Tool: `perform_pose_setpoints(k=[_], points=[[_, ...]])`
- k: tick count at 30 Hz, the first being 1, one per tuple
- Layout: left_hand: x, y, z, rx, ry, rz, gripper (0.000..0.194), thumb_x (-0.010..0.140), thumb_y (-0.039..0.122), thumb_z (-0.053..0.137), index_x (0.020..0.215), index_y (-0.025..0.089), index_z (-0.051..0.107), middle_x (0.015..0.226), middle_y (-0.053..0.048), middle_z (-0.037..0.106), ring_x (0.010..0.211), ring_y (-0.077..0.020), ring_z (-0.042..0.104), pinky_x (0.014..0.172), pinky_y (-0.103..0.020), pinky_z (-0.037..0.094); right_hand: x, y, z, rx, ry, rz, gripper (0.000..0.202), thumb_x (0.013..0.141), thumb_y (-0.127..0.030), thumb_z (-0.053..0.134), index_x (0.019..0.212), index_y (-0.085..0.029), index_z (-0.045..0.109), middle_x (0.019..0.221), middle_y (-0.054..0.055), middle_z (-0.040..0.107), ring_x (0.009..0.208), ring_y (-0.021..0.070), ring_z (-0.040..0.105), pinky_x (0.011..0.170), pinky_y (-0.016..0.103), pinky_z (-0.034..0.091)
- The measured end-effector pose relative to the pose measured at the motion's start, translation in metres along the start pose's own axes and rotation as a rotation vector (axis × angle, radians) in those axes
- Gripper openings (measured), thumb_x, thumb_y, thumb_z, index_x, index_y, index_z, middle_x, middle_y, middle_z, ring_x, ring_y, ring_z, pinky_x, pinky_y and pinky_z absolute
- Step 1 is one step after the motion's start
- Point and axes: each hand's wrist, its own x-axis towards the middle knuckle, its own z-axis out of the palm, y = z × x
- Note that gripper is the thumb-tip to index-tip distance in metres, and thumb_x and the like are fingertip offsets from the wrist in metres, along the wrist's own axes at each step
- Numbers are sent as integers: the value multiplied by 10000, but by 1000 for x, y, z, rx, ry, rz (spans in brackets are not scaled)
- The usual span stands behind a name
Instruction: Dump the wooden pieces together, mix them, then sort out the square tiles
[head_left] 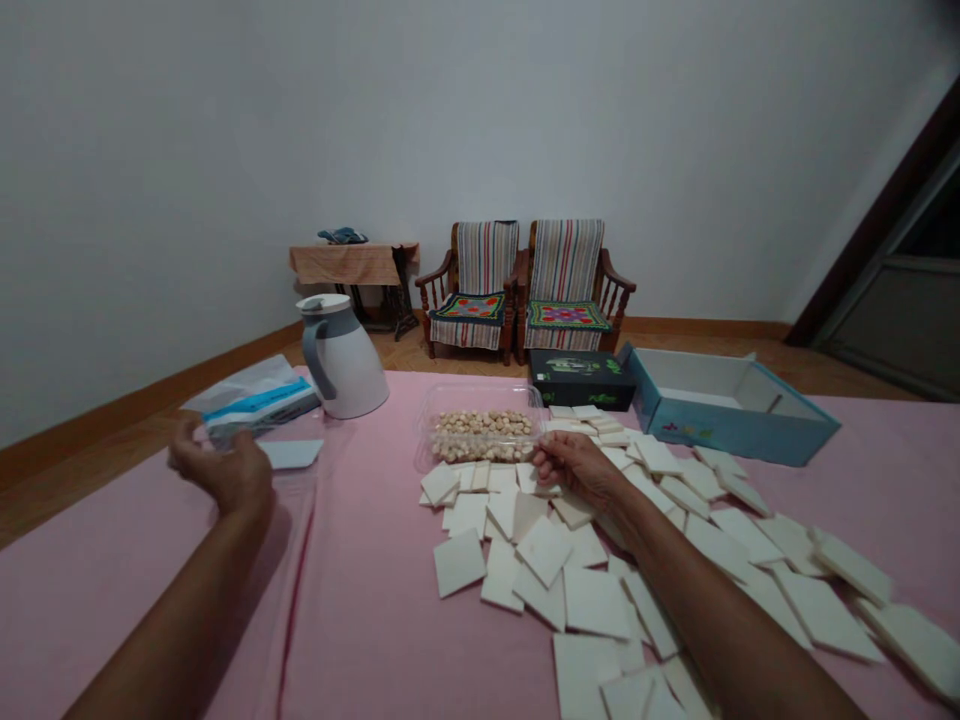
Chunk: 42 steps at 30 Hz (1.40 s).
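Note:
My left hand (223, 470) is raised at the left of the pink-covered table, fingers curled with thumb apart. Faint see-through edges show around it, but I cannot make out what it grips. Just beyond its wrist lies a flat white piece (294, 455). My right hand (574, 465) has its fingers pinched together at the near right corner of a clear plastic box (424, 430). Whatever is between those fingertips is hidden. Small tan pieces (484, 424) fill much of the box. Pale square tiles (545, 549) are heaped under and around my right hand and forearm.
A white-and-grey jug (352, 365) stands at the back left, beside a blue-and-white packet (259, 403). A black box (581, 378) and an open light-blue box (742, 430) sit at the back right. Beyond the table are two wooden chairs (487, 260) and a cloth-covered stand (345, 265).

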Motion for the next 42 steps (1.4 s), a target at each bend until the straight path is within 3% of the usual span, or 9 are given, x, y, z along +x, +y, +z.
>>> perform_pose_setpoints(k=[2,4,6,10,14,18,26,32,42], points=[[-10,11,20,-129,-82,-127,256,758,173,550,1013,155,537,1027,-42,583,993,-189,551,936,-371,436,-1,-3,2,-12,18,15,158,728,-256,695,704,-118,622,638,45,670,463,93,597,455,204,539],[-23,25,41,-313,-514,-217,240,813,317,512,955,134,575,980,-62,615,892,-176,594,803,-327,499,-1,-8,3,-71,73,44,138,732,-243,662,698,-114,626,627,58,670,452,114,596,441,245,550],[-38,36,60,-340,-748,-334,363,799,454,528,915,116,588,959,-93,621,820,-175,607,691,-296,516,1,-14,3,-159,218,29,151,736,-254,639,673,-116,625,600,62,661,437,130,590,400,256,536],[-58,47,91,-258,-1053,-555,511,698,582,611,862,99,595,863,-98,624,692,-155,594,595,-274,507,13,-25,3,-377,503,-166,182,694,-301,685,619,-145,628,574,43,650,446,131,588,324,195,457],[-64,50,111,-143,-1261,-583,444,576,496,731,752,112,595,765,-59,619,615,-139,570,559,-262,498,34,-30,6,-720,483,-138,265,670,-379,702,548,-153,636,475,38,609,387,128,551,307,182,375],[-68,52,118,-114,-1294,-568,296,601,357,707,732,109,610,736,-58,605,584,-149,559,521,-285,514,51,-30,11,-989,440,-17,341,714,-352,627,444,-143,605,375,59,554,338,135,509,364,221,372],[-70,104,106,-344,-1288,-479,511,794,444,583,1248,229,487,1140,-117,545,781,-174,625,666,-388,574,22,-57,-7,-1026,483,-259,296,754,-290,503,582,-130,683,533,56,657,472,134,589,447,194,366],[-127,150,111,-571,-1378,-334,595,817,345,562,1378,273,378,1279,-110,543,1028,-241,601,845,-443,520,-32,-72,-57,-1060,633,-381,360,800,-385,474,631,-132,667,576,57,661,475,152,585,449,222,389],[-210,109,144,-767,-1295,229,707,895,358,493,1485,235,123,1553,-85,159,1414,-225,184,1156,-416,151,-64,-21,-112,-1085,727,-582,442,837,-425,475,1060,-107,685,906,107,718,747,192,636,700,302,484]])
